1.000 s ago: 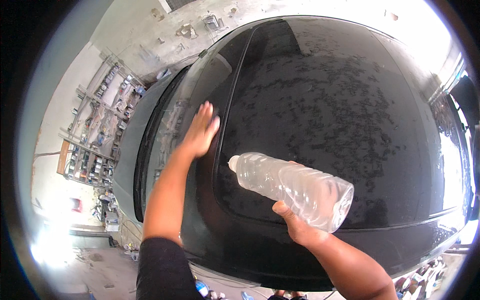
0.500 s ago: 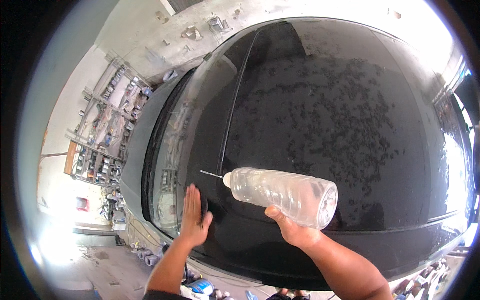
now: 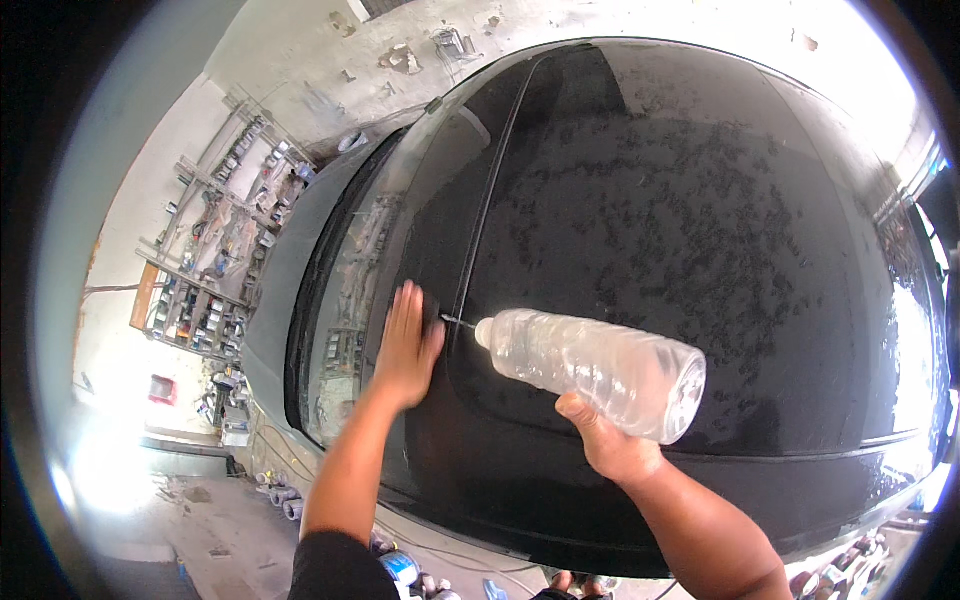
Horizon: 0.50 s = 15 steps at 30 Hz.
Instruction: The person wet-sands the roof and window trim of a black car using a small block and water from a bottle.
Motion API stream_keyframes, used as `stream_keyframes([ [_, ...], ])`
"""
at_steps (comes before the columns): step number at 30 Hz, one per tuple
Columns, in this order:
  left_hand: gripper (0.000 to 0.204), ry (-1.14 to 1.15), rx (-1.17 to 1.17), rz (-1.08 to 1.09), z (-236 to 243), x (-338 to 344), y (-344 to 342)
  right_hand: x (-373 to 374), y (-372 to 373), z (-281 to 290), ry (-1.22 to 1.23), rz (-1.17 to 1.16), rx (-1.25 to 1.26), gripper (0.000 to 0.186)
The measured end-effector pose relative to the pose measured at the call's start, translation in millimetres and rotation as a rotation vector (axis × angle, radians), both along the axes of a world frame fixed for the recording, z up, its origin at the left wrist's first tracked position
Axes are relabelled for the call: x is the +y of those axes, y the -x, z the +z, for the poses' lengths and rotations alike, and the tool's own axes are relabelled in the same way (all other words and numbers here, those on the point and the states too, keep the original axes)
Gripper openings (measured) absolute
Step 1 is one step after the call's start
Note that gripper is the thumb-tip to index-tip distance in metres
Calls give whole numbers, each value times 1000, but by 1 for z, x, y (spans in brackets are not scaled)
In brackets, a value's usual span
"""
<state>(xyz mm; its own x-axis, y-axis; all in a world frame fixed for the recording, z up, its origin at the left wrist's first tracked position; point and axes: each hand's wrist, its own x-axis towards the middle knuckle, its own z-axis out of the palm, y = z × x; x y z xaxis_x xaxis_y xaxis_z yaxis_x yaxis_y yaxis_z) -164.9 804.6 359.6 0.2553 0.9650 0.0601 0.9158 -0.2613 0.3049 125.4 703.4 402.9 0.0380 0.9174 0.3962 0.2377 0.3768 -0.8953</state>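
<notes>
My right hand (image 3: 618, 448) grips a clear ribbed plastic bottle (image 3: 600, 365) from below, tilted with its neck to the left. A thin stream of water (image 3: 458, 321) leaves its white cap. Beneath it spreads the dark, wet roof (image 3: 560, 250) of a car. My left hand (image 3: 408, 345) lies on the roof's edge close to the windshield, fingers straight and together. A dark flat pad (image 3: 433, 306) shows between its fingers and thumb, mostly hidden under the palm; its exact kind cannot be made out. The stream lands right beside this hand.
Dull patches (image 3: 680, 200) mark the roof's middle. A dark seam (image 3: 490, 200) runs across it. Beyond the windshield (image 3: 350, 300) lies the grey hood (image 3: 290, 270). Shelves with cans (image 3: 215, 240) stand at the left wall. A blue-and-white bucket (image 3: 400, 567) sits on the floor below.
My left hand has slid away from me along the roof edge with the dark pad. The bottle has shifted slightly right and upward in view, still pouring toward the left hand.
</notes>
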Motion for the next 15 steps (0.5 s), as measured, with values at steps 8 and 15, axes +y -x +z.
stream_keyframes([
  [8, 70, 47, 22, 40, 2, -11, 19, -3, 8, 13, 21, 67, 37, 80],
  [15, 80, 12, -74, 242, -17, 188, 61, -6, 18, 7, 59, 139, 162, 75],
])
